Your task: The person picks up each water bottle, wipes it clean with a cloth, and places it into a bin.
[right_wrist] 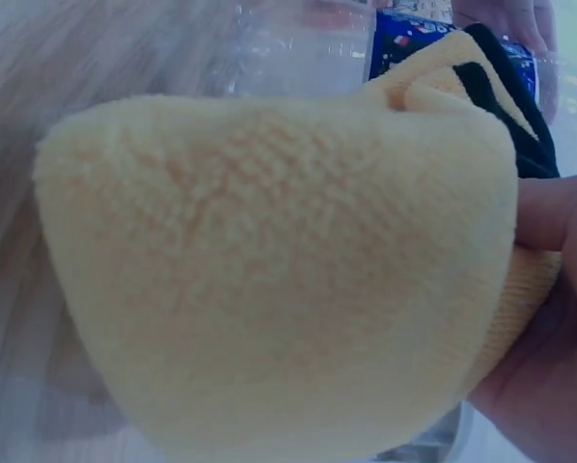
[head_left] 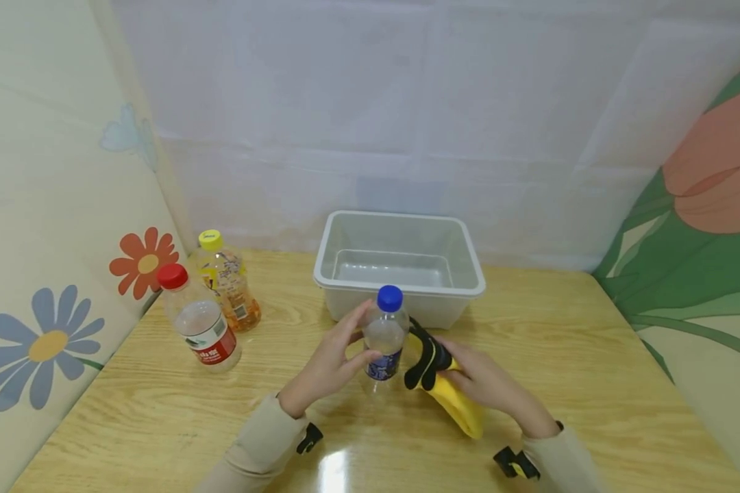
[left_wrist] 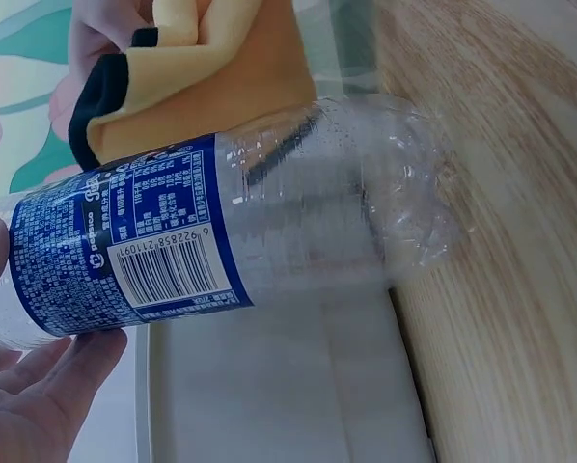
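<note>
Upright in front of the container is a clear plastic bottle (head_left: 387, 335) with a blue cap and a blue printed label. My left hand (head_left: 331, 361) grips it from the left, thumb and fingers around its label area. The label (left_wrist: 129, 241) with its barcode shows in the left wrist view; whether the base touches the table cannot be told. To the bottle's right, my right hand (head_left: 486, 378) holds a folded yellow cloth (head_left: 453, 402) with black edging. The plush cloth (right_wrist: 279, 270) fills most of the right wrist view, its edge close beside the bottle.
Behind the bottle stands a light grey plastic bin (head_left: 401, 287), against the white backdrop (head_left: 376, 103). On the left of the wooden table (head_left: 561, 342) are a red-capped bottle (head_left: 212, 346) and a yellow-capped bottle (head_left: 237, 294) with some orange liquid. Patterned panels flank both sides.
</note>
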`<state>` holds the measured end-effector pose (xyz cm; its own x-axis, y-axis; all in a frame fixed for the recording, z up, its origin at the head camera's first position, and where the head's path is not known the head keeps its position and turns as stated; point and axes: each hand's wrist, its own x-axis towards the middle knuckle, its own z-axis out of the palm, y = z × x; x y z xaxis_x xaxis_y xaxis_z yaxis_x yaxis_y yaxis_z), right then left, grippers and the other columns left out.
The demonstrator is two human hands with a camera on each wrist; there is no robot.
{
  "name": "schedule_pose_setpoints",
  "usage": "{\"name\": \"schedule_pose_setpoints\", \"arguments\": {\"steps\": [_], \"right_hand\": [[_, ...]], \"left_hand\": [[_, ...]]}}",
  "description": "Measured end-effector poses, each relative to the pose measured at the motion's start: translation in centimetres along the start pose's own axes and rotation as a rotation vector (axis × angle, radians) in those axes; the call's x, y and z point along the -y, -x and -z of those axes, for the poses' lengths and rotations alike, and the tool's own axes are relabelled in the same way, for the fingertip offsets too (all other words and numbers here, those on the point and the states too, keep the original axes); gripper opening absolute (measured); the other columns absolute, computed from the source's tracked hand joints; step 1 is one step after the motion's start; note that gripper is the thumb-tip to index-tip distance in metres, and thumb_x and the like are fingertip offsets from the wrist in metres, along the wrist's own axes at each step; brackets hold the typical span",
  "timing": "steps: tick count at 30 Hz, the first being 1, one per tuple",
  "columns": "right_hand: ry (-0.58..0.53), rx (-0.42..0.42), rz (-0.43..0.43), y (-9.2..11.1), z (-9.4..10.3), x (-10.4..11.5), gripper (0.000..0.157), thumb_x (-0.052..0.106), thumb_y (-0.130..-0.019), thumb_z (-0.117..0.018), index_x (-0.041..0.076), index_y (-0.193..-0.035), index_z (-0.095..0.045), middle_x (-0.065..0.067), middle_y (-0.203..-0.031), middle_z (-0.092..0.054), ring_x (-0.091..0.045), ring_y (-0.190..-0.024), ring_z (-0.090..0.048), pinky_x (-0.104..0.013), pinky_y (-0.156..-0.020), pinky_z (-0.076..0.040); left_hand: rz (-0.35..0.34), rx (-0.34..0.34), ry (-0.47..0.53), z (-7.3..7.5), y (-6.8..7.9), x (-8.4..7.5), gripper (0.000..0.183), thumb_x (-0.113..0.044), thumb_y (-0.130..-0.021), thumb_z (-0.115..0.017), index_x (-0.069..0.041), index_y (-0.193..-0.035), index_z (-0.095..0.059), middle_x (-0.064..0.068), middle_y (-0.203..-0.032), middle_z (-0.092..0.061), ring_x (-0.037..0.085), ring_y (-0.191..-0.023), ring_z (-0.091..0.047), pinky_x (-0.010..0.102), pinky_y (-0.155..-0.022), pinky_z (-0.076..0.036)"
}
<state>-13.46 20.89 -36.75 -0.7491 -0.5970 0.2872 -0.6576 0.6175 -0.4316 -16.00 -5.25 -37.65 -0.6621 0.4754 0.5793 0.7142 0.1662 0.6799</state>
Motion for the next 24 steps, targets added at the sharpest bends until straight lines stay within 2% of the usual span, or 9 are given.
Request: {"name": "schedule_pose_setpoints", "arguments": {"steps": [4, 14, 20, 24], "right_hand": [[0.062, -0.013, 0.032, 0.9, 0.9, -0.2, 0.049, -0.005, -0.078, -0.064, -0.006, -0.125, -0.047, -0.022, -0.110, -0.060, -0.035, -0.095, -0.059, -0.048, -0.080, -0.050], [0.112, 0.036, -0.019, 3.1, 2.7, -1.7, 0.050, -0.006, -0.077, -0.066, -0.009, -0.123, -0.048, -0.022, -0.112, -0.060, -0.034, -0.095, -0.059, -0.047, -0.080, -0.051], [0.147, 0.039, -0.021, 3.9, 2.9, -2.7, 0.047, -0.005, -0.074, -0.068, -0.008, -0.118, -0.051, -0.021, -0.111, -0.060, -0.033, -0.095, -0.060, -0.046, -0.079, -0.051], [0.147, 0.088, -0.056, 4.2, 2.6, -3.5, 0.044, -0.002, -0.076, -0.068, -0.007, -0.117, -0.052, -0.021, -0.111, -0.060, -0.034, -0.097, -0.059, -0.046, -0.080, -0.051]], "left_hand": [[0.011, 0.001, -0.006, 0.0, 0.1, 0.1, 0.075, -0.003, -0.079, -0.067, 0.004, -0.140, -0.023, 0.024, -0.136, -0.036, 0.036, -0.116, -0.046, 0.034, -0.088, -0.049], [0.004, 0.000, -0.003, 0.0, 0.1, 0.4, 0.075, -0.002, -0.079, -0.067, 0.006, -0.139, -0.023, 0.024, -0.133, -0.039, 0.036, -0.116, -0.046, 0.036, -0.087, -0.049], [0.005, 0.003, -0.007, 0.0, 0.1, 0.5, 0.076, -0.003, -0.079, -0.067, 0.004, -0.140, -0.022, 0.024, -0.131, -0.041, 0.035, -0.114, -0.047, 0.036, -0.088, -0.049], [0.010, 0.000, -0.003, 0.0, 0.1, 0.5, 0.076, -0.003, -0.079, -0.067, 0.005, -0.140, -0.022, 0.024, -0.131, -0.041, 0.035, -0.114, -0.048, 0.036, -0.088, -0.049]]}}
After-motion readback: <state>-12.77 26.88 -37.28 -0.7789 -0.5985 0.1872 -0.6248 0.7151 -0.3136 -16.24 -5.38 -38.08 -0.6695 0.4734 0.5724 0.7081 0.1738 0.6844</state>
